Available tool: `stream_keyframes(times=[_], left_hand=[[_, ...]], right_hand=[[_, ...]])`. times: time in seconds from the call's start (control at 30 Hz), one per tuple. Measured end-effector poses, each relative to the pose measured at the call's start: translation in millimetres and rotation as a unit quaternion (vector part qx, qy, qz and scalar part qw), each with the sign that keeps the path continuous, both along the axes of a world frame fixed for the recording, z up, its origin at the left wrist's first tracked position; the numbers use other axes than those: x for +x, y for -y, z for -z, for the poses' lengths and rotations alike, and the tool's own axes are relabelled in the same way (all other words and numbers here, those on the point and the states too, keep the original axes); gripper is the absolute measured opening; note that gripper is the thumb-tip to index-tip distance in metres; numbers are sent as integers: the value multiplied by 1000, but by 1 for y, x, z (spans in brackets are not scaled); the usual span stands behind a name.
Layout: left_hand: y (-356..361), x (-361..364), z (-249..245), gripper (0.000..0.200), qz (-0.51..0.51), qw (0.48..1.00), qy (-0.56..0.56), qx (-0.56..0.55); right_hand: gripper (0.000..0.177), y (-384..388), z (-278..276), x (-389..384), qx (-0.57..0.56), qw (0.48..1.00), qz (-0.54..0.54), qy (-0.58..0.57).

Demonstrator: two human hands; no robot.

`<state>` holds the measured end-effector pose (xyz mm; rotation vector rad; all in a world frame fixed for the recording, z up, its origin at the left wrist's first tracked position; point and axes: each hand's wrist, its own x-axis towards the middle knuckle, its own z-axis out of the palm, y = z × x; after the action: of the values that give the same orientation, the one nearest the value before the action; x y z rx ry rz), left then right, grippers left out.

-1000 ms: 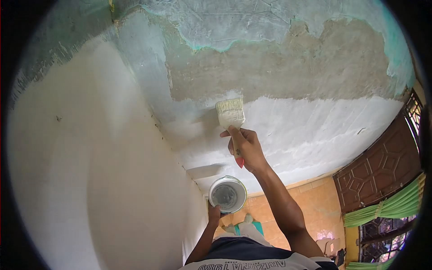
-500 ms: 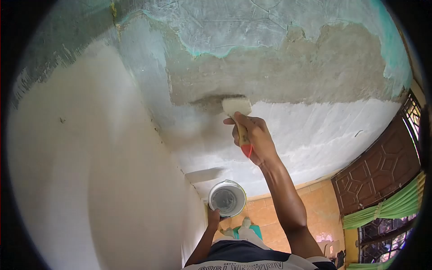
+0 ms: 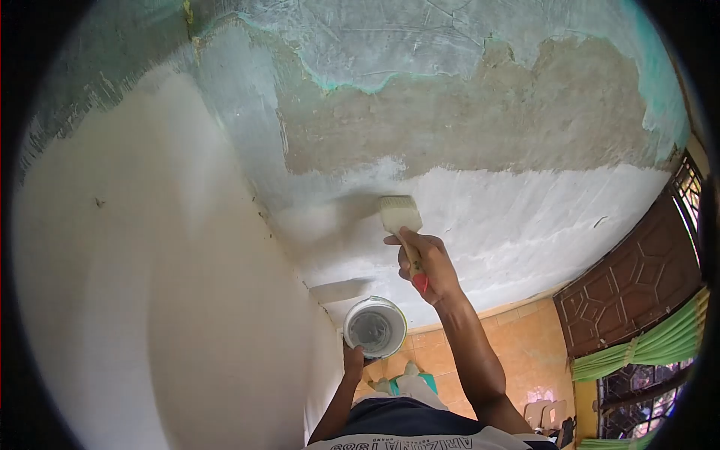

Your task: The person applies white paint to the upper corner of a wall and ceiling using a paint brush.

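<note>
The brush (image 3: 401, 219) lies against the wall (image 3: 525, 217). Its long axis runs nearly straight up and down, leaning a little left. The bristles point up toward the bare grey plaster (image 3: 465, 120), and the red handle tip points down toward the floor (image 3: 525, 337). The bristles rest on the white band just below the plaster's edge. The right hand (image 3: 426, 264) has its grip wrapped tight round the handle, with the forefinger laid along it toward the bristles.

Lower down and to the left, the left hand (image 3: 352, 360) holds a pail (image 3: 375, 328) from beneath, its grip closed on the lower side. The pail's open mouth faces up at the camera, near the corner where the two walls meet. Nothing stands between brush and plaster. A brown door (image 3: 637, 277) and a green curtain (image 3: 660, 341) stand well off to the right.
</note>
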<state>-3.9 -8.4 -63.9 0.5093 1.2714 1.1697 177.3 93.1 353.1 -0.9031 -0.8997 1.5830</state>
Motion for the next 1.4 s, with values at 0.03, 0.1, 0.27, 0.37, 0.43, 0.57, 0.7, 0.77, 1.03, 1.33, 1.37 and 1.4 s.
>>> stream_keyframes(times=[0.03,0.1,0.27,0.37,0.43,0.57,0.7,0.77,1.03,1.33,1.37,1.4], left_hand=[[-1,1,5,79,1,1000,0,1],[4,5,-20,78,8,1000,21,-16],[7,7,-44,74,24,999,17,-29],[7,6,-44,73,27,999,-12,-22],[7,4,-24,74,19,999,-19,-21],[-2,-3,30,77,-24,1000,5,8],[-3,-2,27,77,-17,1000,-3,13],[-3,-1,14,77,-14,1000,3,4],[3,3,-55,78,-34,996,59,-64],[-4,-13,41,76,9,999,-35,36],[-4,-9,31,77,-23,999,-17,23],[-4,-6,19,79,-54,999,2,9]], right_hand=[[44,-1,-6,1,1,1000,1,0],[44,-9,-22,3,26,1000,16,-5],[46,-15,-59,1,147,986,35,70],[47,-12,-55,-3,177,976,63,113],[45,-16,-37,-6,166,978,58,113],[43,-21,15,-12,101,993,4,60],[43,-3,16,-20,-14,1000,-20,1],[43,-5,-7,-24,1,1000,-8,-4],[41,-13,-64,-36,182,977,18,112],[41,-8,39,-37,20,999,-32,17],[40,-7,31,-35,-1,999,-39,0],[40,-6,20,-33,-23,999,-46,-18]])
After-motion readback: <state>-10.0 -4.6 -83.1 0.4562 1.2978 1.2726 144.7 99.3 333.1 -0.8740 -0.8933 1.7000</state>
